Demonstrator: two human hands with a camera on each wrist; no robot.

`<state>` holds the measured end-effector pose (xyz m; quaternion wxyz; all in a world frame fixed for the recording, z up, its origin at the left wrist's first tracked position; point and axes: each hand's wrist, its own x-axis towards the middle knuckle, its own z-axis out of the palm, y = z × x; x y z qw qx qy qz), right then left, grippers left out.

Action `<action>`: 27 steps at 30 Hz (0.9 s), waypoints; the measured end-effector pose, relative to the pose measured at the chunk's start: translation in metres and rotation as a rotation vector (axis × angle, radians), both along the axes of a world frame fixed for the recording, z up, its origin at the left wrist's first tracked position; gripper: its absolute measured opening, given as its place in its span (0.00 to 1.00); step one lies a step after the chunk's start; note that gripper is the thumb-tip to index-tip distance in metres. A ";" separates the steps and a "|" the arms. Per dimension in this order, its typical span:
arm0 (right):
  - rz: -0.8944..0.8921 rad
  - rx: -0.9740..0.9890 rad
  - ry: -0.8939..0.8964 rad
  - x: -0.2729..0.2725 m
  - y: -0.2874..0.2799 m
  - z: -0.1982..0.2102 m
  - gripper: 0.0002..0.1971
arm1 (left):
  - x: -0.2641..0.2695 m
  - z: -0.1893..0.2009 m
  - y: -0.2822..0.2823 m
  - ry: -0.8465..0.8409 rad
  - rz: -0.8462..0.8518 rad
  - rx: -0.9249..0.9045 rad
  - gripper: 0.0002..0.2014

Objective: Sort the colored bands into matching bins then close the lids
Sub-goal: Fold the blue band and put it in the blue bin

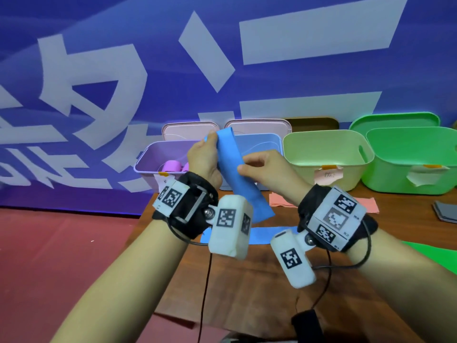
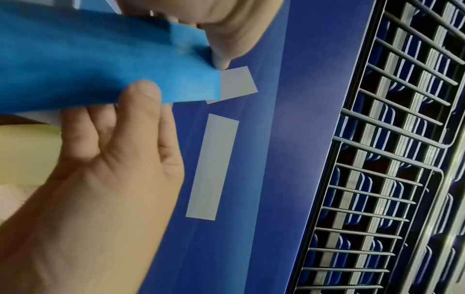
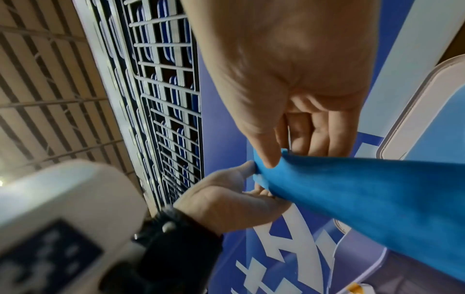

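Blue band [image 1: 237, 169] hangs in the air before the blue bin [image 1: 262, 144], its top end pinched by the left hand [image 1: 205, 157] and its right edge pinched by the right hand [image 1: 267, 167]. Purple bin [image 1: 148, 164] stands at nine o'clock of the blue one, a pale green bin [image 1: 326, 144] at three o'clock; a second blue band [image 1: 262, 235] lies on the counter [image 1: 247, 293].

Left wrist view: thumb and fingers [image 2: 141, 93] clamp the band's end.

Right wrist view: the thumb presses the band, though blur may hide the fingertips.
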<state>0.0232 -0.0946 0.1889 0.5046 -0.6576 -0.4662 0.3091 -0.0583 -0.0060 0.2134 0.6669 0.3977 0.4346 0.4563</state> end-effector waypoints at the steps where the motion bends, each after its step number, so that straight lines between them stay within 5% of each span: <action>1: -0.023 0.001 -0.037 -0.002 0.003 -0.001 0.06 | 0.001 0.000 0.001 0.007 0.031 0.010 0.13; 7: -0.138 0.063 -0.236 -0.003 0.016 -0.007 0.14 | 0.000 0.000 0.012 0.069 0.110 0.054 0.13; 12: -0.142 0.107 -0.346 0.002 0.019 0.001 0.08 | -0.009 -0.007 0.031 0.070 0.099 0.113 0.11; 17: -0.086 0.159 -0.417 0.005 0.017 0.015 0.08 | -0.014 -0.010 0.047 0.220 -0.074 0.179 0.15; 22: -0.065 0.207 -0.342 0.012 0.016 0.025 0.08 | -0.025 0.001 0.034 0.308 -0.012 0.682 0.05; 24: -0.063 0.211 -0.273 0.017 0.016 0.028 0.08 | -0.030 0.005 0.022 0.277 -0.199 0.852 0.01; 27: -0.045 0.197 -0.146 0.023 0.012 0.032 0.09 | -0.034 0.003 0.011 0.358 -0.474 0.929 0.11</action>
